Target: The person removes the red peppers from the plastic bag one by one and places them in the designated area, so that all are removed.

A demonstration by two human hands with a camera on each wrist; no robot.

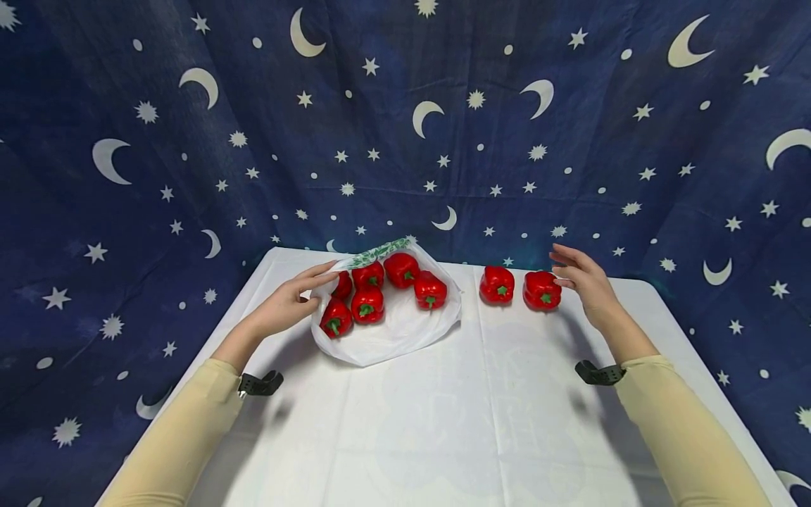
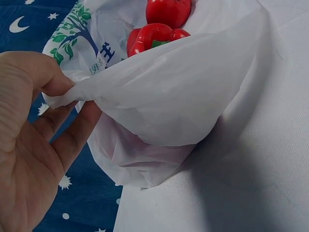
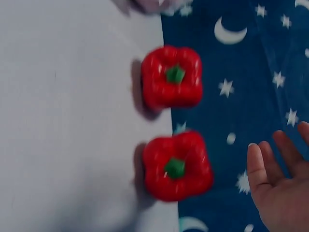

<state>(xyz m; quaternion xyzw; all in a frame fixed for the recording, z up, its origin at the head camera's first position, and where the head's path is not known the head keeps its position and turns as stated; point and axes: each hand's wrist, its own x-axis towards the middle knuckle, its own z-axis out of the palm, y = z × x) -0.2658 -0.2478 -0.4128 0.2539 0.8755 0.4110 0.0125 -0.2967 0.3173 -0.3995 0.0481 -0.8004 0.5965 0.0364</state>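
Note:
A white plastic bag (image 1: 386, 345) with a green leaf print lies with its mouth spread on the table's left half. Several red bell peppers (image 1: 367, 303) are inside it. My left hand (image 1: 288, 304) pinches the bag's edge between thumb and fingers, as the left wrist view shows. Two more bell peppers stand to the right of the bag: one pepper (image 1: 497, 284) nearer the bag and another pepper (image 1: 541, 291) farther right. Beside that rightmost pepper my right hand (image 1: 586, 285) hovers with extended fingers, holding nothing; in the right wrist view a gap separates them.
A white cloth covers the table (image 1: 431, 429). Behind and at both sides hangs a dark blue curtain (image 1: 393, 91) with moons and stars, close to the table's back edge. Dark bands (image 1: 261, 384) sit on both wrists.

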